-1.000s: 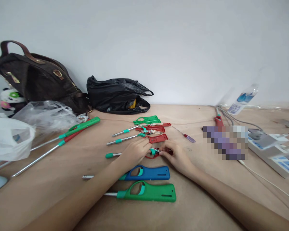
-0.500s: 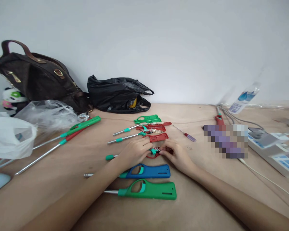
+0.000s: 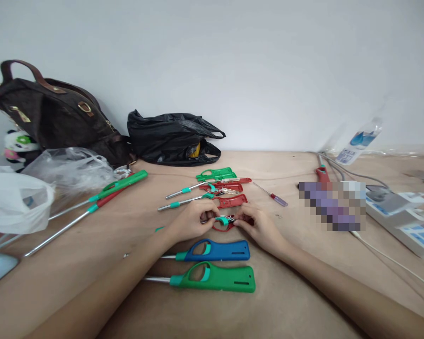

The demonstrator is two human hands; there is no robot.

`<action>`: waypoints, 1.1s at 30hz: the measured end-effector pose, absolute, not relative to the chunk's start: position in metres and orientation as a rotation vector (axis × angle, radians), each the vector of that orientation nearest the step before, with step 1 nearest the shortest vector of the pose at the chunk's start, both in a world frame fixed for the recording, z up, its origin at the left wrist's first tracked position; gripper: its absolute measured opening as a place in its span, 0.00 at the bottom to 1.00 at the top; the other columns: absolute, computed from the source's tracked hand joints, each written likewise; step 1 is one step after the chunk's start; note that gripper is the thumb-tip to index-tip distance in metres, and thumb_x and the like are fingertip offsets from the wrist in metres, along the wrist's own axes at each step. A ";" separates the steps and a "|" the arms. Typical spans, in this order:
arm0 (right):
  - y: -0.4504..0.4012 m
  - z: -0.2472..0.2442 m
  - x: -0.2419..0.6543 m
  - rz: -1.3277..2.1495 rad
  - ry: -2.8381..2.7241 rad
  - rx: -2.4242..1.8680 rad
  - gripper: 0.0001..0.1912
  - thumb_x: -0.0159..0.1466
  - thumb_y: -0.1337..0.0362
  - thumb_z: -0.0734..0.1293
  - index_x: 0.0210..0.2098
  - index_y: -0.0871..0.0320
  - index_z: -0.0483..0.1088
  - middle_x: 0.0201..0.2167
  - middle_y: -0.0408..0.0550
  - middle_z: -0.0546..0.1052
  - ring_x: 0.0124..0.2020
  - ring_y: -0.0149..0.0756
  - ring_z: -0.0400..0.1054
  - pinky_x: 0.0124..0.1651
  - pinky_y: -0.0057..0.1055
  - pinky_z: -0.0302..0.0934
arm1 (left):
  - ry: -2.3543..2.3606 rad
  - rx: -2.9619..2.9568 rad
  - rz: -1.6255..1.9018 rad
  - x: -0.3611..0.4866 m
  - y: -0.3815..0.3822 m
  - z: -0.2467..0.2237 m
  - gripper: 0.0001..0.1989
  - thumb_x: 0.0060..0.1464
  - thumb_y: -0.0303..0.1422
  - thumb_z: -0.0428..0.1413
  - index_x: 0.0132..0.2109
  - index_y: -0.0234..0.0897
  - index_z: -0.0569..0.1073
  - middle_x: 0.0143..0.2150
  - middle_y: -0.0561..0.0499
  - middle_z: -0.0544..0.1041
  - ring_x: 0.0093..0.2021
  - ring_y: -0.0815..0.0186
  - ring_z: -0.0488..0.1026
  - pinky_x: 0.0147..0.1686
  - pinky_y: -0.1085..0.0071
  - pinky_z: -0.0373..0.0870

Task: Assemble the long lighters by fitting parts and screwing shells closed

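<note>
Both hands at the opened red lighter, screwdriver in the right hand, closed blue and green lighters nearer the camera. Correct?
No: the head view shows the screwdriver on the table beyond the right hand, not in it. The rest stands: right and left hand at the opened red lighter, closed blue lighter and green lighter nearer.

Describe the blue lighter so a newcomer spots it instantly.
From the black plastic bag, come toward the viewer across the tan tabletop. Second-nearest in the central row of lighters, just beyond the closed green plastic lighter, lies the long-necked blue plastic lighter, its metal tube pointing left. It alone in that row is blue; its neighbours are green and red.
</note>
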State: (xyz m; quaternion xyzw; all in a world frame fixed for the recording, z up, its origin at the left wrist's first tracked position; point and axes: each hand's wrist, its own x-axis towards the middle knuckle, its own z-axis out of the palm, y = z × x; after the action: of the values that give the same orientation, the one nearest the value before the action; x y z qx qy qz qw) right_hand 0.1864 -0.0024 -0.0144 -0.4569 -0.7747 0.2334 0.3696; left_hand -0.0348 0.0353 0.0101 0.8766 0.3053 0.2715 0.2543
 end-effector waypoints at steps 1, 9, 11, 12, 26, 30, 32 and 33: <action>-0.002 -0.015 0.186 0.597 -1.989 -1.173 0.08 0.61 0.72 0.66 0.27 0.57 0.66 0.27 0.44 0.73 0.30 0.36 0.65 0.33 0.31 0.57 | 0.825 2.383 0.745 -0.035 0.035 0.009 0.08 0.50 0.21 0.52 0.34 0.35 0.74 0.28 0.53 0.72 0.27 0.71 0.68 0.26 0.77 0.64; -0.002 -0.016 0.186 0.618 -1.976 -1.193 0.07 0.62 0.72 0.65 0.28 0.57 0.66 0.28 0.44 0.72 0.29 0.35 0.64 0.32 0.31 0.56 | 0.816 2.415 0.780 -0.036 0.035 0.007 0.08 0.52 0.22 0.51 0.34 0.35 0.74 0.28 0.53 0.72 0.26 0.70 0.67 0.26 0.77 0.65; -0.002 -0.016 0.186 0.603 -1.974 -1.196 0.07 0.61 0.72 0.65 0.27 0.57 0.66 0.27 0.44 0.72 0.29 0.35 0.64 0.32 0.31 0.56 | 0.818 2.462 0.779 -0.036 0.034 0.008 0.08 0.52 0.22 0.51 0.35 0.35 0.73 0.29 0.53 0.72 0.27 0.70 0.68 0.27 0.76 0.65; -0.002 -0.016 0.186 0.593 -1.973 -1.196 0.08 0.61 0.72 0.66 0.27 0.57 0.66 0.26 0.44 0.71 0.29 0.35 0.64 0.32 0.31 0.56 | 0.821 2.494 0.780 -0.036 0.033 0.008 0.09 0.51 0.21 0.50 0.35 0.36 0.73 0.29 0.53 0.73 0.29 0.69 0.69 0.29 0.75 0.66; -0.003 -0.017 0.184 0.581 -1.961 -1.201 0.09 0.62 0.72 0.65 0.26 0.56 0.64 0.26 0.44 0.70 0.30 0.36 0.64 0.33 0.31 0.56 | 0.736 2.658 0.770 -0.037 0.033 0.006 0.12 0.54 0.21 0.46 0.37 0.36 0.72 0.35 0.49 0.74 0.37 0.65 0.70 0.37 0.71 0.68; -0.003 -0.016 0.184 0.593 -1.953 -1.198 0.09 0.62 0.71 0.65 0.26 0.56 0.64 0.26 0.44 0.71 0.30 0.36 0.64 0.33 0.31 0.56 | 0.719 2.646 0.789 -0.037 0.033 0.004 0.11 0.55 0.21 0.46 0.36 0.36 0.72 0.35 0.48 0.72 0.37 0.65 0.70 0.35 0.72 0.67; -0.004 -0.016 0.184 0.592 -1.948 -1.194 0.09 0.62 0.71 0.65 0.26 0.56 0.64 0.26 0.44 0.71 0.30 0.37 0.64 0.33 0.31 0.56 | 0.723 2.641 0.794 -0.036 0.033 0.005 0.11 0.55 0.21 0.46 0.35 0.36 0.71 0.35 0.48 0.72 0.37 0.64 0.70 0.35 0.71 0.66; -0.004 -0.016 0.184 0.590 -1.947 -1.193 0.10 0.62 0.71 0.65 0.26 0.56 0.64 0.26 0.44 0.71 0.30 0.37 0.64 0.32 0.31 0.56 | 0.725 2.637 0.792 -0.036 0.032 0.006 0.11 0.55 0.21 0.46 0.34 0.36 0.71 0.34 0.48 0.72 0.37 0.64 0.70 0.35 0.71 0.66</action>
State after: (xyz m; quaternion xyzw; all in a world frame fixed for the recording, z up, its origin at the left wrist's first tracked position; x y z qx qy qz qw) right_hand 0.1837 -0.0036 -0.0163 -0.4675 -0.7632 0.2312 0.3816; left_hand -0.0361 0.0324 0.0058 0.9161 0.2518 0.2753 0.1469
